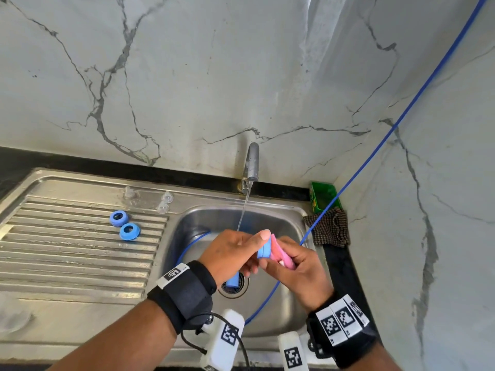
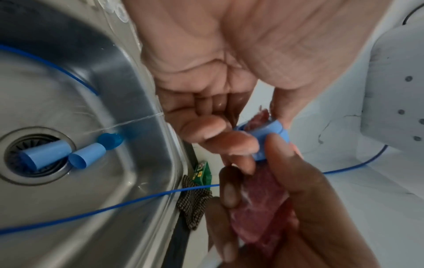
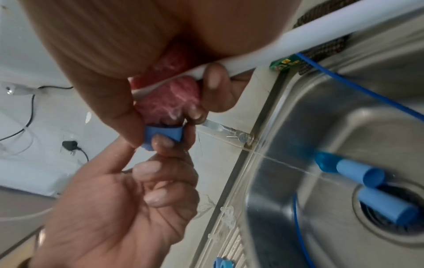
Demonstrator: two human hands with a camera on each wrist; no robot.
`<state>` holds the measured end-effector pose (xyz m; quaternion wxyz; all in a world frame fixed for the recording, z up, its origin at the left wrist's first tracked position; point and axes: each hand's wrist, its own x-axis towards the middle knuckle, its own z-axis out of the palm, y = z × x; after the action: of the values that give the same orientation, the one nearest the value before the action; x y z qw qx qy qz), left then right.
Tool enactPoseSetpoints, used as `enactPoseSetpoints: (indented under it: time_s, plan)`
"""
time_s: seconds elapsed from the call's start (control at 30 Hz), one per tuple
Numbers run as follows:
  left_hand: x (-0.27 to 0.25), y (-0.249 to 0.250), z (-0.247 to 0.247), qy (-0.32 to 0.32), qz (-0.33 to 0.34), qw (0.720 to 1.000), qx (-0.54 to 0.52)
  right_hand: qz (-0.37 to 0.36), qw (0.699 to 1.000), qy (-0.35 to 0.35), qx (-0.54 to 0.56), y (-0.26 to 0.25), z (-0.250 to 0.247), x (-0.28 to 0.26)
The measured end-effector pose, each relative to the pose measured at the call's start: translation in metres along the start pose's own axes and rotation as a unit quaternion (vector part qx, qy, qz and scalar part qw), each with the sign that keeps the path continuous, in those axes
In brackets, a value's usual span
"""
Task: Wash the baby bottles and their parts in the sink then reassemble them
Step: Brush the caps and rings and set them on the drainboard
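1. Over the sink basin point(image 1: 284, 223), under the thin stream from the tap point(image 1: 253, 162), we hold one blue collar ring point(image 1: 264, 249). The left hand point(image 1: 230, 253) pinches it between thumb and fingertips; its other fingers are loosely curled.
2. The right hand point(image 1: 297, 266) is wrapped around a pink sponge brush point(image 1: 280, 254) with a white handle, the sponge end pushed into the ring's opening.
3. Handling, as we judge it: the ring is light, rigid plastic, and wet and soapy, so it is likely slippery. We grip it by the outer wall, on opposite sides, leaving the bore free for the sponge. The sponge is soft and will compress.
4. Parts awaiting washing: two blue bottle bodies point(image 2: 49, 154) lie on their sides over the drain point(image 1: 241, 289) with a darker blue cap point(image 2: 111, 141) touching one end. They are light and round and may roll.
5. Parts on the ribbed drainboard point(image 1: 67, 250), to the left: two blue collar rings point(image 1: 124, 226) side by side, and three clear nipples point(image 1: 163, 202) on the far ledge. The nipples look soft and small, and would be easily knocked off.
6. Surroundings: stainless steel, wet; marble-patterned wall behind. At the far right corner stand a green box point(image 1: 322, 196) and a checked cloth point(image 1: 330, 228). A blue cable point(image 1: 401, 116) crosses the basin; we keep parts off it.
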<state>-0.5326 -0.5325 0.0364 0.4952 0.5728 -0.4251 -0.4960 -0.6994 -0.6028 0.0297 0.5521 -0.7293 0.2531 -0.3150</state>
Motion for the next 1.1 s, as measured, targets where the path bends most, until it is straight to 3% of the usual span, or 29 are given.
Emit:
enactPoseSetpoints:
  time_s: [0.1,0.17,0.27,0.33,0.43,0.63,0.8,0.9,1.0,1.1]
  plan:
    - [0.006,-0.004,0.000,-0.018,-0.076,0.997,0.007,0.055,0.996,0.007,0.076,0.002,0.006,-0.003]
    - [0.010,-0.012,-0.004,-0.001,-0.059,0.998,0.039,0.129,0.986,0.029,0.102,0.006,0.010,-0.002]
    - [0.012,-0.025,-0.012,0.045,0.094,0.983,0.148,0.194,0.973,0.058,0.113,0.010,0.009,0.008]
    - [0.010,-0.029,-0.013,0.011,0.176,0.972,0.159,0.208,0.969,0.060,0.116,0.011,0.006,0.016]
    - [0.009,-0.033,-0.013,-0.026,0.170,0.974,0.146,0.209,0.970,0.041,0.118,0.013,0.001,0.023]
    - [0.021,-0.039,-0.022,0.057,0.158,0.972,0.164,0.156,0.983,0.003,0.093,0.004,0.007,0.034]
    - [0.019,-0.026,-0.023,0.054,0.106,0.992,0.053,0.013,0.998,-0.058,0.017,-0.002,0.005,0.043]
    - [0.016,-0.019,-0.021,0.065,0.061,0.996,0.025,-0.069,0.987,-0.107,-0.095,-0.005,0.008,0.044]
    - [0.016,-0.020,-0.024,0.020,0.018,0.999,0.045,-0.046,0.984,-0.051,-0.162,0.008,0.011,0.043]
    - [0.019,-0.028,-0.030,0.027,0.037,0.998,0.033,0.061,0.996,0.012,-0.061,0.018,0.012,0.043]
